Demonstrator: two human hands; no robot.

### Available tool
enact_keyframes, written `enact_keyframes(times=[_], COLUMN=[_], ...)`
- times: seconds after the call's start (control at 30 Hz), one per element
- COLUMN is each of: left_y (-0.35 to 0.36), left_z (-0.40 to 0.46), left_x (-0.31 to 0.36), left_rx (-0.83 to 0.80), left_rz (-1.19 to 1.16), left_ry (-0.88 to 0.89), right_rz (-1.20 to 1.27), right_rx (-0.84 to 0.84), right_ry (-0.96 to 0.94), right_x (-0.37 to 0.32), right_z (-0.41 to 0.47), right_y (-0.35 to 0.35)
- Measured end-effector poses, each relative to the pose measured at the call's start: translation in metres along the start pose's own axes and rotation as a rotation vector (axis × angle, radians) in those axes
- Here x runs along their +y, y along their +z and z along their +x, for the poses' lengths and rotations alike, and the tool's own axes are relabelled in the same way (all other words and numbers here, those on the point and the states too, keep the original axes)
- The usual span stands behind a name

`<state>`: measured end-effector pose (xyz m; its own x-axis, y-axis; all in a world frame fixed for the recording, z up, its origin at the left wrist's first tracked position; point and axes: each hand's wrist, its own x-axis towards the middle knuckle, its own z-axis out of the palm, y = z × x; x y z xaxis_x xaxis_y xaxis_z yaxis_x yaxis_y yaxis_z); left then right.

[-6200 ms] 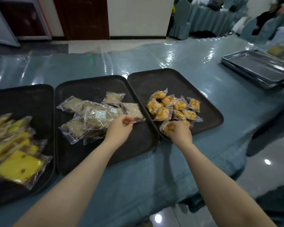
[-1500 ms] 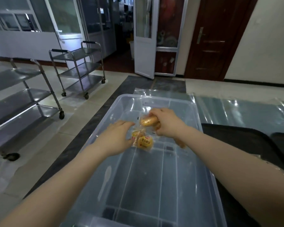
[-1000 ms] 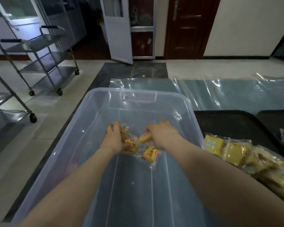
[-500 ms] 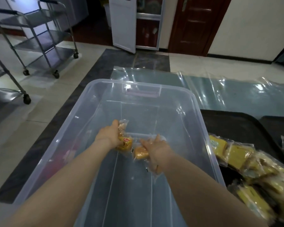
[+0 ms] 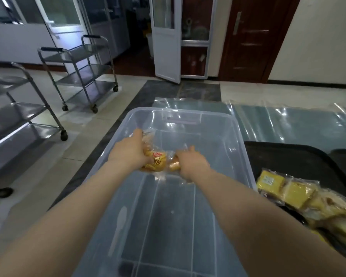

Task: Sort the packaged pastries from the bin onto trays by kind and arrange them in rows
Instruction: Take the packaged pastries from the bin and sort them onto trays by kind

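Last pastries in hand over the bin.

Your left hand (image 5: 129, 151) clasps 1 round wrapped pastry (image 5: 155, 161); your right hand (image 5: 190, 162) grips another, both above the clear bin (image 5: 246, 162). Light, soft, slippery film: hold the body, not the crimped ends.

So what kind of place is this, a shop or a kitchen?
Probably a catering or banquet-hall back area, not a shop. Steel three-shelf trolleys on wheels stand on the tiled floor, a black serving tray holds wrapped yellow cakes, and the long table is covered in clear plastic sheeting.
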<state>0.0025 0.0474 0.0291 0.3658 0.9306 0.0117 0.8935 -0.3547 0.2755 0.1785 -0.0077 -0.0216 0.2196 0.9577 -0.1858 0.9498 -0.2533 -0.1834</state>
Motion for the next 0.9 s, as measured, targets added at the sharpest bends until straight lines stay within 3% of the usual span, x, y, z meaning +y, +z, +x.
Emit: enact_keyframes(times=[0.33,0.6,0.9], left_y=[-0.066,-0.041,-0.011], left_z=[-0.105,-0.155,-0.211], left_x=[-0.001,0.060,0.204], left_rx=[0.262,0.075,-0.177], left_rz=[-0.552,-0.873,-0.941], left_ry=[0.185,0.321,0.527], right_rz=[0.630,1.165,1.301], right_rx=[0.480,0.689,0.904], right_ry=[-0.061,0.166,0.350], right_x=[-0.004,0.052,0.151], right_z=[-0.099,-0.221,-0.349], right_y=[-0.077,-0.083,-0.081])
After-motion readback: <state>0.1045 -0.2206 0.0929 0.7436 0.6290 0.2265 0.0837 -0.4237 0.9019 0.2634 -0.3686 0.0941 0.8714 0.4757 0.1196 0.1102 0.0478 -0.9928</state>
